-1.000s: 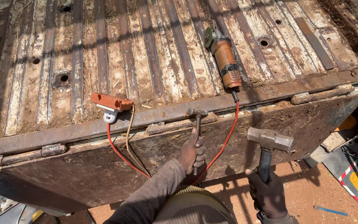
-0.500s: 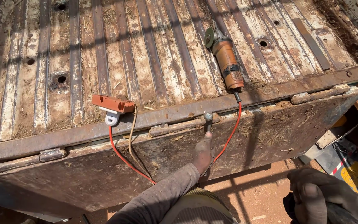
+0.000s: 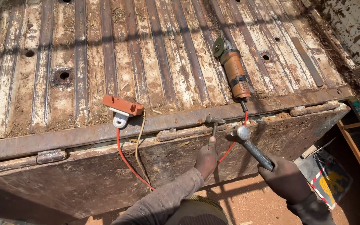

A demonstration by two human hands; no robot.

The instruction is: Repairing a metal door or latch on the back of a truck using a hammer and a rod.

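A: Left hand (image 3: 207,158) clamped round a short steel chisel with a flattened head (image 3: 214,125), its top against the rusty hinge rail (image 3: 271,104) of the truck bed.

B: And the right hand (image 3: 286,180), at four o'clock from it, fist tight on a steel-headed hammer with a dark handle (image 3: 246,139), head just beside the chisel top.

A: Driving the chisel at the hinge, I'd judge. Next blow wants a square hit, clear of the knuckles.

B: Surface is a ribbed, rust-streaked metal bed (image 3: 146,50). An orange angle grinder (image 3: 234,73) lies at twelve o'clock, an orange plug block (image 3: 122,106) at ten, red cable (image 3: 126,164) hanging over the dropped tailgate (image 3: 63,187). Bare red earth (image 3: 246,204) below, outdoors in sun.
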